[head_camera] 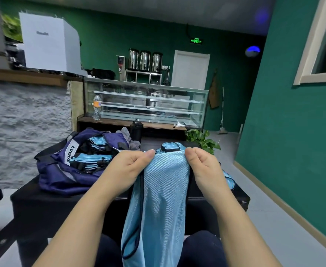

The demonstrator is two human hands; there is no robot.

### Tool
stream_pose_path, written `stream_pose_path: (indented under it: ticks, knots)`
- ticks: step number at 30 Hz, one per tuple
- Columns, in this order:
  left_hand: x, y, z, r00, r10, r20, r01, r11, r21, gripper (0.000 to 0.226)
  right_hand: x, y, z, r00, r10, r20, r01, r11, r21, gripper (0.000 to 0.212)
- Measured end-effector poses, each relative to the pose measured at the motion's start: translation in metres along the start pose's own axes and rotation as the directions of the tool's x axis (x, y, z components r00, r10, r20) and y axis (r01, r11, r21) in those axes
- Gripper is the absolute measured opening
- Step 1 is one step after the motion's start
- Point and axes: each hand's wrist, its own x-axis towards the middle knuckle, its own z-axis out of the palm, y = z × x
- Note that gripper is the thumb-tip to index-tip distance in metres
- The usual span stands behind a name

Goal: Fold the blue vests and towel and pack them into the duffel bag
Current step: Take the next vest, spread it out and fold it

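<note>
Both hands up in front of me, over the near edge of the black counter (33, 205). My left hand (126, 168) pinches the top left corner of a light blue vest (164, 199), thumb against curled fingers; grip closed on the cloth. My right hand (204, 166) does the same at the top right corner. The vest hangs straight down between my forearms toward my lap, its dark-trimmed edge running down the left side.

Navy duffel bag (62, 176) sits on the counter to the left, mouth open, with folded blue vests (93, 160) stacked inside. Another blue vest (169, 148) lies on the counter just beyond my hands. Grey cloth (128, 137) bunched at the far side of the bag. Glass display case (146, 105) farther back.
</note>
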Motion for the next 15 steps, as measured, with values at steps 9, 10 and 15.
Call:
stream_pose_path:
  ticks: [9, 10, 15]
  knots:
    - [0.001, -0.005, -0.006, 0.981, -0.007, -0.193, -0.045, 0.964, -0.261, 0.029, 0.005, 0.011, -0.003, 0.974, 0.201, -0.105, -0.199, 0.979, 0.033, 0.021]
    - [0.000, -0.003, -0.007, 0.981, -0.018, -0.193, -0.042, 0.951, -0.305, 0.031, 0.004, 0.011, -0.003, 0.973, 0.221, -0.061, -0.222, 0.975, -0.003, 0.021]
    - [0.000, 0.006, -0.006, 0.989, -0.020, -0.145, -0.037, 0.924, -0.382, 0.038, -0.002, 0.003, 0.007, 0.931, 0.313, 0.190, -0.316, 0.949, -0.016, 0.034]
